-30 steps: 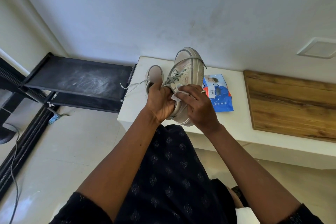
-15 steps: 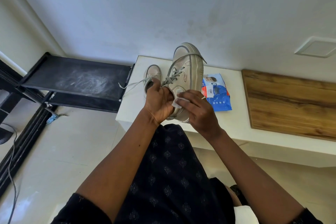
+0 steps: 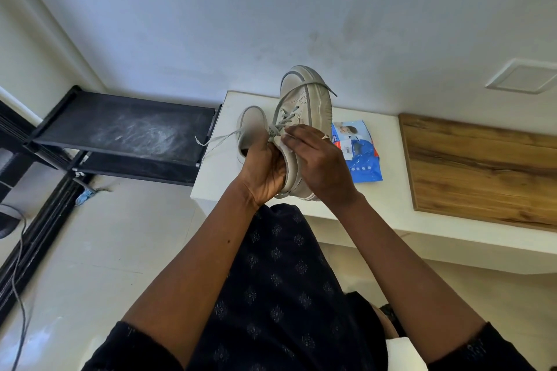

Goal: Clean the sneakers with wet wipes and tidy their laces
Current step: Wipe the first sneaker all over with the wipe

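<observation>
A beige sneaker [image 3: 304, 105] with grey laces is held up above the white counter [image 3: 376, 199], toe pointing away. My left hand [image 3: 265, 169] grips it around the heel and collar. My right hand [image 3: 316, 159] presses a white wet wipe [image 3: 284, 146] against the side of the shoe near the laces, fingers curled on the wipe. The second sneaker [image 3: 248, 132] lies on the counter just behind my left hand, a loose lace trailing off to the left. A blue pack of wet wipes [image 3: 360, 156] lies on the counter to the right.
A wooden board [image 3: 482, 172] covers the counter's right part. A black shelf rack [image 3: 120, 135] stands left of the counter. Cables run along the floor at the far left. My dark patterned clothing fills the lower middle.
My right hand with the wipe has slid up the shoe's side toward the laces. The sneaker is raised and tilted a little further away.
</observation>
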### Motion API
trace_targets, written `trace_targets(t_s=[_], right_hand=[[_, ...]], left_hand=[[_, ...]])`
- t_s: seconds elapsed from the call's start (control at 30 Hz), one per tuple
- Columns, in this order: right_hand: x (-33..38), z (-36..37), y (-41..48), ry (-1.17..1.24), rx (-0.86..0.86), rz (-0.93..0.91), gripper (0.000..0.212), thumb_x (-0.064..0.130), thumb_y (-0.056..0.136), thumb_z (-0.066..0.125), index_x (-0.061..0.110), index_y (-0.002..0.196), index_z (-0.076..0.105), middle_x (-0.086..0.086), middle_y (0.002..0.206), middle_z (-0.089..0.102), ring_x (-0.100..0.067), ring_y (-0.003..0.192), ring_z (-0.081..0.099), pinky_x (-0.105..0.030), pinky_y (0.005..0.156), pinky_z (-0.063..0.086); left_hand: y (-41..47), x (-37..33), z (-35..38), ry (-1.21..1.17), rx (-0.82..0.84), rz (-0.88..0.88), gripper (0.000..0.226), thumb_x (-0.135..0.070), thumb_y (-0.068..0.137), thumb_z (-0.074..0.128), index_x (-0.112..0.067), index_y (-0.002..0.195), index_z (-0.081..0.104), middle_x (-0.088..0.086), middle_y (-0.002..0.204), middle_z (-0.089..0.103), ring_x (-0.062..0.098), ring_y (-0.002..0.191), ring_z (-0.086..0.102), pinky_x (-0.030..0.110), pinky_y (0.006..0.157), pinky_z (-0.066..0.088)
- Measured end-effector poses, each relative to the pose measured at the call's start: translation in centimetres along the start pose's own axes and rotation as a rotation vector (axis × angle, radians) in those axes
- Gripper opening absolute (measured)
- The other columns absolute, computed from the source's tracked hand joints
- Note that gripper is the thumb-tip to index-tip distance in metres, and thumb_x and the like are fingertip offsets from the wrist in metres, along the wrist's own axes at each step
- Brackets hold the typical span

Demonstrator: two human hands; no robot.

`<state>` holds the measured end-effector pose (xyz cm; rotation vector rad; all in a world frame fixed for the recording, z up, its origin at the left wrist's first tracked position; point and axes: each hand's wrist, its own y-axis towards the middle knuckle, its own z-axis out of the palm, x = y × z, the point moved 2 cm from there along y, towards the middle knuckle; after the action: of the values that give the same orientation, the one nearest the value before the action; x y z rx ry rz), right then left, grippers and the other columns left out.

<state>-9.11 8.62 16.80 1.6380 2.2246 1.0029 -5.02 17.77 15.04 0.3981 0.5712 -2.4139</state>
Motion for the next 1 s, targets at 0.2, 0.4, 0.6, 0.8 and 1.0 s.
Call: trace_targets(t_s=[0.2,0.4,0.6,0.8,1.0], right_hand=[[0.6,-0.9,-2.2,0.116,-0.007,-0.024,0.045,0.020,0.103,0.027,-0.007,0.116,0.061,-0.020,0.111,0.065,-0.029,0.106,0.060,-0.030,0.094,0.046],[-0.6,-0.7,-1.7,0.009,-0.012,-0.083,0.033,0.015,0.100,0.039,-0.005,0.105,0.065,-0.020,0.103,0.068,-0.032,0.094,0.066,-0.035,0.081,0.054],[-1.5,-0.9,0.5,-0.006,-0.101,0.118,0.020,0.008,0.084,0.059,-0.002,0.095,0.071,-0.015,0.091,0.070,-0.029,0.082,0.067,-0.029,0.075,0.051],[0.0,-0.7,-0.3,0.173,-0.103,0.118,0.021,0.005,0.084,0.057,-0.002,0.098,0.071,-0.016,0.095,0.067,-0.030,0.088,0.063,-0.026,0.079,0.048],[-0.7,-0.5,0.3,0.123,-0.033,0.098,0.032,0.007,0.085,0.044,-0.003,0.102,0.069,-0.018,0.097,0.065,-0.021,0.096,0.050,-0.025,0.082,0.043]], left_hand=[[-0.4,-0.2,0.1,0.077,-0.002,-0.006,0.083,-0.066,0.092,0.015,0.001,0.105,0.063,0.015,0.089,0.069,0.023,0.082,0.070,0.029,0.073,0.059],[-0.5,0.5,-0.2,0.086,-0.013,-0.046,0.091,-0.073,0.087,0.016,-0.003,0.101,0.072,0.012,0.102,0.066,0.022,0.095,0.065,0.032,0.094,0.048],[-0.4,0.2,0.2,0.195,0.009,-0.054,0.091,-0.077,0.084,0.009,-0.011,0.125,0.055,0.008,0.116,0.066,0.019,0.107,0.063,0.031,0.098,0.048],[-0.2,-0.3,0.6,0.173,0.020,-0.054,0.094,-0.081,0.081,0.013,-0.010,0.127,0.054,0.011,0.120,0.063,0.024,0.114,0.059,0.033,0.102,0.044],[-0.2,-0.1,0.6,0.193,0.016,-0.060,0.096,-0.082,0.079,0.011,-0.010,0.124,0.055,0.011,0.119,0.064,0.023,0.112,0.060,0.033,0.102,0.043]])
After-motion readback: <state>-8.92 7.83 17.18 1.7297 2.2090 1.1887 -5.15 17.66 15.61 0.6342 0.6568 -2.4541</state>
